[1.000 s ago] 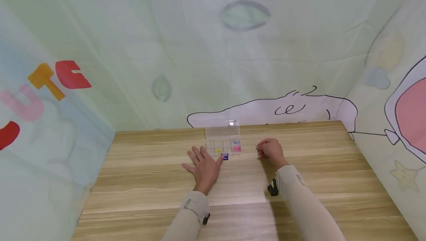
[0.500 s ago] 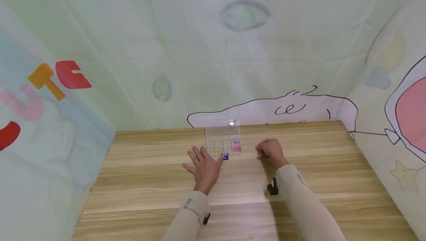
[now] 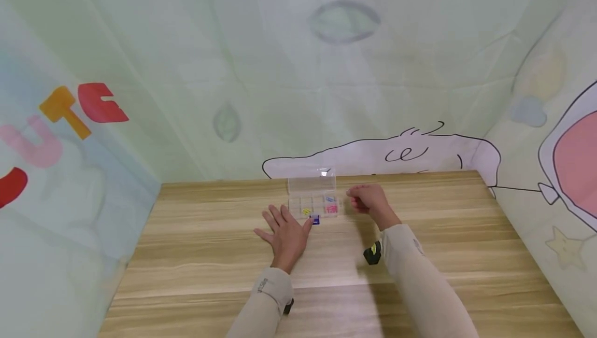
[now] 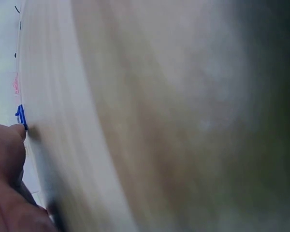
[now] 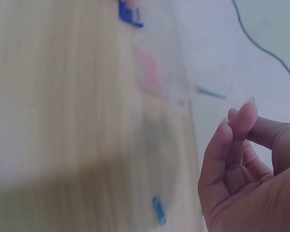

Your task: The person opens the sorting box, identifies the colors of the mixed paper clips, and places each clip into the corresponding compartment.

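Observation:
A clear compartment box (image 3: 294,213) stands near the table's back edge, its transparent lid (image 3: 310,185) raised behind it. Yellow (image 3: 306,211), pink (image 3: 331,209) and light-blue (image 3: 330,199) small pieces, the blue ones like paper clips, lie in separate compartments. At the box's front edge is a small dark-blue piece (image 3: 315,220). My left hand (image 3: 289,237) rests palm down, fingers spread, its thumb touching that piece. Right of the box, my right hand (image 5: 253,159) has thumb and fingertips pinched together; I cannot tell whether they hold anything. Below it lies a blue paper clip (image 5: 159,210).
The wood-grain table (image 3: 210,276) runs back to a wall cloth (image 3: 261,68) printed with cartoons. Another printed cloth (image 3: 550,172) rises along the right side. A dark wrist camera (image 3: 372,253) hangs below the right sleeve.
My right hand has moved left and away from me, closer to the box's right side, with its fingertips still together. The left hand and the box have stayed in place.

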{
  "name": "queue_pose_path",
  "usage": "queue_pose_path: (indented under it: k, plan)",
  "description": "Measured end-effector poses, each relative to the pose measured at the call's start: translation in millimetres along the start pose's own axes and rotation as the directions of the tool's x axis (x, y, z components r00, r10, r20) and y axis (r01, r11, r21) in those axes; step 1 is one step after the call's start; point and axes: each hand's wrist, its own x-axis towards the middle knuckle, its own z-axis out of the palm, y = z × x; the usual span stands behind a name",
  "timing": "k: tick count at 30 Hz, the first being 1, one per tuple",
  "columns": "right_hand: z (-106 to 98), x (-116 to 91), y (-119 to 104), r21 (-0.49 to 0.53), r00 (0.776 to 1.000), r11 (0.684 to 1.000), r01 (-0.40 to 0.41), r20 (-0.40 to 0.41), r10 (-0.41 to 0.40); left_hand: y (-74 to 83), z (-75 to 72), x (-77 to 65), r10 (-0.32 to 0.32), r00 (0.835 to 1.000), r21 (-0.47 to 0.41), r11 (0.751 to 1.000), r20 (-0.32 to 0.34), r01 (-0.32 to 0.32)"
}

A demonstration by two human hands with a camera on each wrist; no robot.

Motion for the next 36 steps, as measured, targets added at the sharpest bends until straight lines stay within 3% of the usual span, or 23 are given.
queue_pose_path:
  k: [5,14,36]
  plan:
    - [13.3,-0.9,-10.6,0.055,1.0,0.998,-0.002,0.017,0.001,-0.2,-0.2,0.2,-0.004,1.0,0.004,1.0,-0.001,0.004]
    - [30.2,-0.4,-15.1,0.045,1.0,0.999,-0.02,0.022,0.019,0.4,0.0,0.5,-0.015,1.0,0.0,1.0,0.014,0.015]
    - [35.2,0.8,-17.2,0.031,0.999,0.999,-0.024,0.029,0.023,1.7,-1.2,1.0,-0.016,1.0,0.019,1.0,0.01,0.015]
